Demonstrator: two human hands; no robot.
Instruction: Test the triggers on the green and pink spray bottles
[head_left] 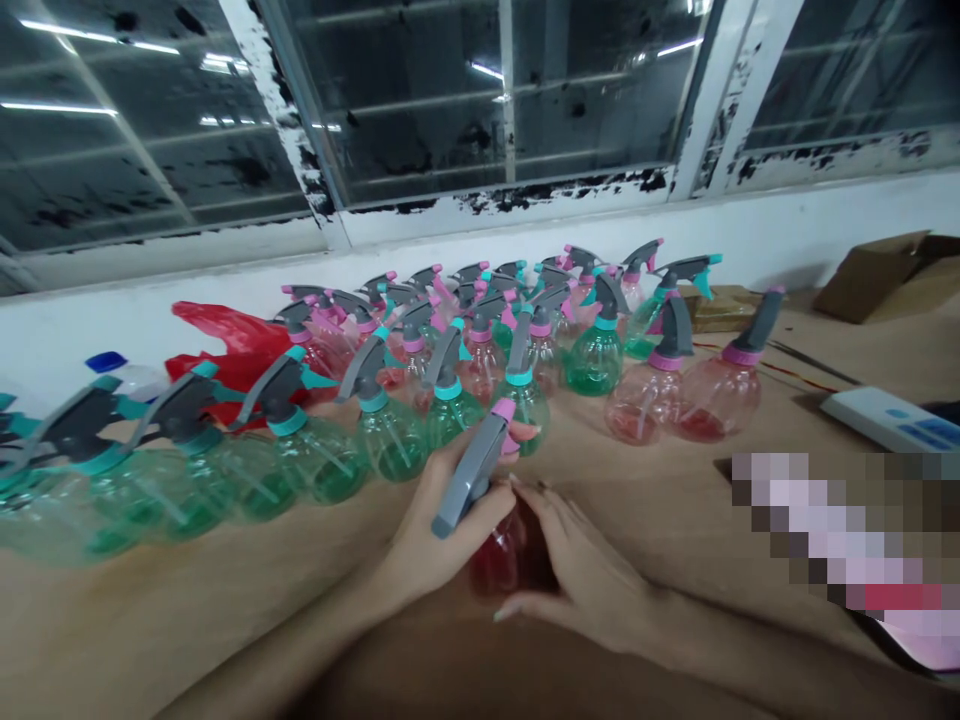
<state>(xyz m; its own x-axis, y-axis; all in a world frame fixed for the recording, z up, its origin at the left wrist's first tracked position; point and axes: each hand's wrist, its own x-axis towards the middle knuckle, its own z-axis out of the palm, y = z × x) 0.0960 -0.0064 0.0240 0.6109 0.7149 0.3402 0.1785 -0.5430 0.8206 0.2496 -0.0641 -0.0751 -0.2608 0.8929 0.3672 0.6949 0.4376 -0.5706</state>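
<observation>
My left hand [435, 520] is closed around the grey spray head [469, 475] with a pink collar, on top of a red spray bottle [502, 555] that stands on the brown table [675, 490]. My right hand [581, 570] is wrapped around the bottle's round body from the right, fingers curled against it. The lower part of the bottle is hidden between my palms.
Several green spray bottles [390, 435] line up to the left and several pink ones [660, 395] stand behind, along a white wall under windows. A red plastic bag [225, 335] lies at the back left. A white device [889, 418] and cardboard boxes [892, 275] sit at the right.
</observation>
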